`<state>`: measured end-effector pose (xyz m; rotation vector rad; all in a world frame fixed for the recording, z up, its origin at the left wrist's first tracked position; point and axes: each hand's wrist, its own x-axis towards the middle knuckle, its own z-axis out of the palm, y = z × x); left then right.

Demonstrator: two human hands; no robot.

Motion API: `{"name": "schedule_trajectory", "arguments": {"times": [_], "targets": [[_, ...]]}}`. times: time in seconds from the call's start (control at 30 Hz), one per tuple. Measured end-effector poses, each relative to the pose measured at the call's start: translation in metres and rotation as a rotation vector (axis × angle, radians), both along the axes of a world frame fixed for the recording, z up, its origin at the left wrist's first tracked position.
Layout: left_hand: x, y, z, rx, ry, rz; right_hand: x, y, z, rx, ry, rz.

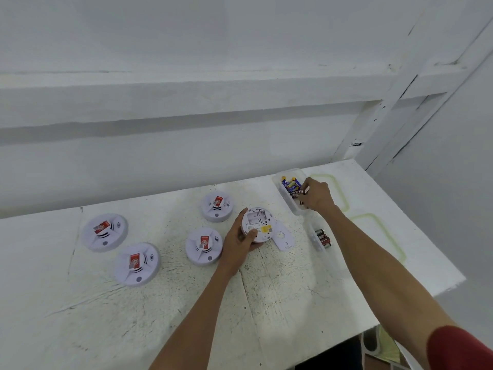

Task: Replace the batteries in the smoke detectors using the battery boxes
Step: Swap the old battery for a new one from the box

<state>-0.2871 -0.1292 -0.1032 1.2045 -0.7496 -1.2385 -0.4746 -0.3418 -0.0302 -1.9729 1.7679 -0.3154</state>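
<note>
My left hand (238,243) grips an upturned white smoke detector (258,225) by its near rim, its empty battery bay facing up. The detector's flat white back cover (283,235) lies on the table just to its right. My right hand (316,194) reaches into the far clear battery box (286,197), which holds several blue and dark batteries (291,185), and pinches a dark battery (302,191) at its fingertips. A second clear box (318,245), nearer, holds a few dark red batteries (322,238).
Several more smoke detectors lie face up with red tags: one (217,206) behind my left hand, one (204,245) beside it, two further left (104,232) (137,263). The white table (266,303) ends at the right; a white wall rises behind.
</note>
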Motion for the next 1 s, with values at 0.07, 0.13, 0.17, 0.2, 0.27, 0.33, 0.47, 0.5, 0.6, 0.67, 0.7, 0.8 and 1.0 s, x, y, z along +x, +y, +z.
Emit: {"name": "schedule_trajectory", "arguments": {"times": [0.07,0.13,0.17,0.2,0.27,0.33,0.47,0.5,0.6,0.67,0.7,0.8,1.0], "targets": [[0.0,-0.001,-0.001,-0.004,0.0,0.002,0.003,0.006,0.004,-0.118,-0.122,-0.111],[0.0,-0.001,-0.002,-0.007,-0.002,0.001,0.011,0.019,0.012,-0.226,-0.242,-0.161],[0.0,0.0,-0.002,-0.006,-0.001,0.0,0.017,0.027,0.018,-0.268,-0.295,-0.158],[0.0,0.0,-0.002,-0.005,0.001,0.0,0.023,0.036,0.025,-0.302,-0.339,-0.143],[0.0,0.0,-0.003,0.003,-0.004,0.001,0.034,0.052,0.034,-0.342,-0.421,-0.11],[0.0,0.0,-0.003,0.002,-0.016,-0.001,0.043,0.068,0.037,-0.346,-0.501,-0.081],[-0.001,0.0,-0.002,0.001,-0.045,0.001,0.058,0.098,0.028,-0.3,-0.547,-0.039],[-0.001,0.0,-0.002,0.003,-0.052,0.002,0.061,0.104,0.023,-0.279,-0.541,-0.037],[-0.001,0.0,-0.001,-0.006,-0.067,-0.004,0.065,0.118,0.01,-0.205,-0.553,-0.055],[-0.001,0.0,-0.001,-0.006,-0.068,-0.003,0.067,0.126,0.001,-0.166,-0.528,-0.063],[-0.001,0.0,-0.001,-0.001,-0.067,-0.003,0.069,0.129,-0.004,-0.145,-0.51,-0.071],[-0.002,0.0,-0.001,0.007,-0.061,-0.001,0.071,0.138,-0.018,-0.149,-0.466,-0.104],[-0.002,0.001,-0.001,0.001,-0.079,0.014,0.077,0.148,-0.029,-0.205,-0.329,-0.091]]}}
